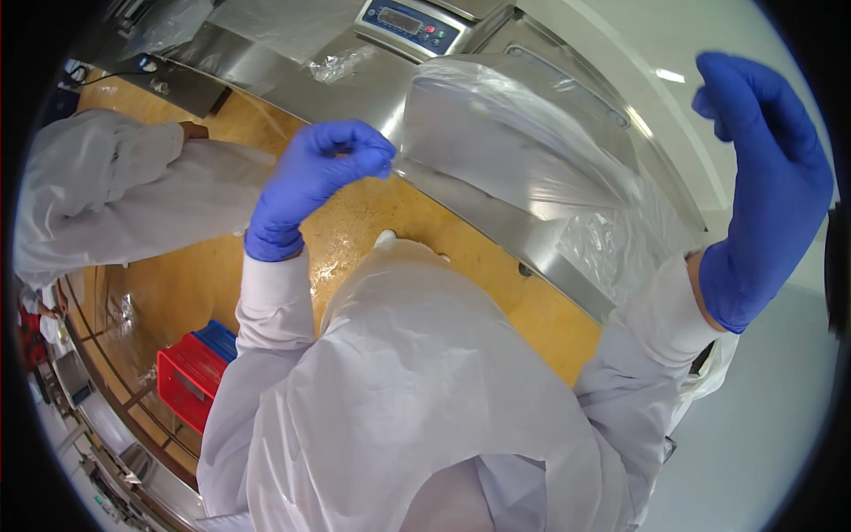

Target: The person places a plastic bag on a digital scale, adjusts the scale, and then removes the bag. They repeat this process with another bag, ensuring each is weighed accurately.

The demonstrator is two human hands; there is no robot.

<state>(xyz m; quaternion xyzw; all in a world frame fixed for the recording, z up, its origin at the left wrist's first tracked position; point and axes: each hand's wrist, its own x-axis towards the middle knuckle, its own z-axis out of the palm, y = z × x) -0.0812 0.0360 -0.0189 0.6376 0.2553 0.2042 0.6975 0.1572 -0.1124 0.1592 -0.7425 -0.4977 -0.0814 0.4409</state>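
My left hand (312, 182), in a blue glove, is raised in front of the steel table (359, 93). Its thumb and forefinger are pinched together close to the near edge of a clear plastic bag (501, 133). Whether the fingertips hold any of the film I cannot make out. The large bag lies loosely spread over the table, with crumpled film (603, 248) at its right end. High at the right is my right hand (769, 168), gloved in blue too. Its fingers are bent and closed towards the thumb, and what they hold, if anything, is hidden.
A digital scale (412, 28) stands at the table's back. More clear film (341, 64) lies left of it. A person in white clothing (115, 191) is at my left. Beyond my left arm are a red crate (188, 377) and a blue crate (215, 339). A pale wall rises at right.
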